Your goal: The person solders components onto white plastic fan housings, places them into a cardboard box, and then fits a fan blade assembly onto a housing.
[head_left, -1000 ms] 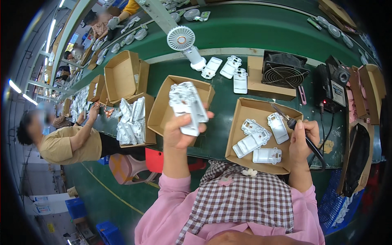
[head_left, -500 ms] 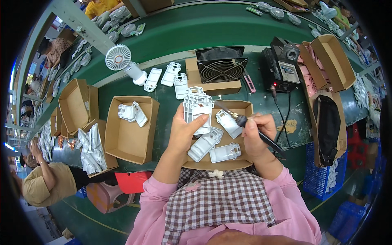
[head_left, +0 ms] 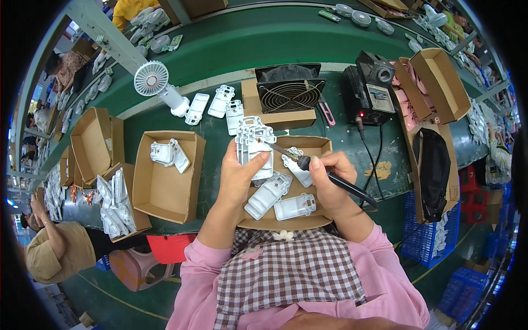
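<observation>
Our left fingers (head_left: 257,161) are pinching white casings (head_left: 254,133), probably light and stiff, best held edgewise; our right fingers (head_left: 336,159) are gripping a soldering iron (head_left: 347,186).

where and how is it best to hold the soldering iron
Probably by its black handle, coming from the right: the handle slants down toward that side, while the slim metal tip points left toward the white casings in the left hand.
</observation>
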### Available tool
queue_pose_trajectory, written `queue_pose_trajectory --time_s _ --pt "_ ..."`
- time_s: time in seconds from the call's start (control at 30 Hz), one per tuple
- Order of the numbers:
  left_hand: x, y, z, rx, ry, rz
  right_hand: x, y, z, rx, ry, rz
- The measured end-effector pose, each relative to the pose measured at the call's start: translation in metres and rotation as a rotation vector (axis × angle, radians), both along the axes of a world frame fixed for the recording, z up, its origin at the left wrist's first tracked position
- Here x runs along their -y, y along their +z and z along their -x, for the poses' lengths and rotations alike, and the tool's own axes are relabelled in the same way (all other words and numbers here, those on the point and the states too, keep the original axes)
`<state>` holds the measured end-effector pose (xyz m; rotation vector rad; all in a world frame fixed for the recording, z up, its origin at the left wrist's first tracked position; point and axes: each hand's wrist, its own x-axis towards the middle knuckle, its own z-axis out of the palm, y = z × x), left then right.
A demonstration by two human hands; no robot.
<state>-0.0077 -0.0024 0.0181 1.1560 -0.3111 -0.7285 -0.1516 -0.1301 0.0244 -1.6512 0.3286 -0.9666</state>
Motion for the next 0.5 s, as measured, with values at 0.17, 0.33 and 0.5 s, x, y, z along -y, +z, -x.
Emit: queue_pose_trajectory --time_s 0.17,0.33,0.5 --pt "0.0006 -0.0012 -0.0003 -0.014 0.001 0.003 -0.0002 0.0004 -0.002 0.017 0.014 -0.017" --pt "0.0002 0.0001 -0.0009 -0.009 -0.014 -0.003 -0.0008 0.0021 -0.0028 0.003 0.025 -0.039" --pt "0.0004 0.0032 -0.0006 -0.011 -0.014 -0.021 -0.0006 0.0014 -0.0021 -0.033 0.011 -0.001"
